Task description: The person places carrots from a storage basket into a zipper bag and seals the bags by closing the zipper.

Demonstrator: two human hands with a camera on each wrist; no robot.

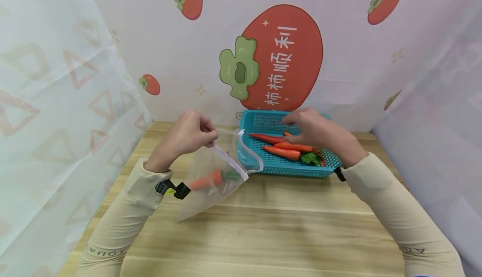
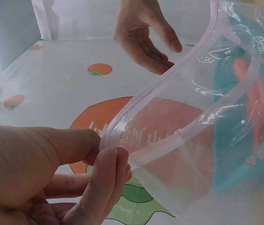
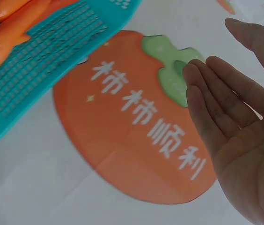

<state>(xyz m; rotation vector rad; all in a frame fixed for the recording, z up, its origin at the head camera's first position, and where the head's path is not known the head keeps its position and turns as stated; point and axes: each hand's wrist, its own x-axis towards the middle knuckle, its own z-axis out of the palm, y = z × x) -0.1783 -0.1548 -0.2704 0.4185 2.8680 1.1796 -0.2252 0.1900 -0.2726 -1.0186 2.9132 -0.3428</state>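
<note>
My left hand [image 1: 193, 132] pinches the rim of a clear zip bag [image 1: 211, 197] between thumb and fingers, and the bag's mouth gapes. Inside the bag lies a carrot [image 1: 206, 180] with a green top, blurred by the plastic. In the left wrist view, the left thumb and fingertips [image 2: 105, 161] meet on the bag's pale zip strip [image 2: 160, 150]. Above the blue-green basket [image 1: 260, 170] hovers my right hand [image 1: 314, 130], fingers apart from the thumb and holding nothing. The basket contains several carrots [image 1: 282, 152] and red peppers [image 1: 265, 138]; the right hand hides part of them.
The basket stands at the back of a wooden table [image 1: 263, 235], close to a white backdrop [image 1: 350, 80] printed with persimmons. Patterned cloth walls [image 1: 56, 101] rise on the left and right sides. Green leaves [image 1: 310, 158] lie at the basket's front right.
</note>
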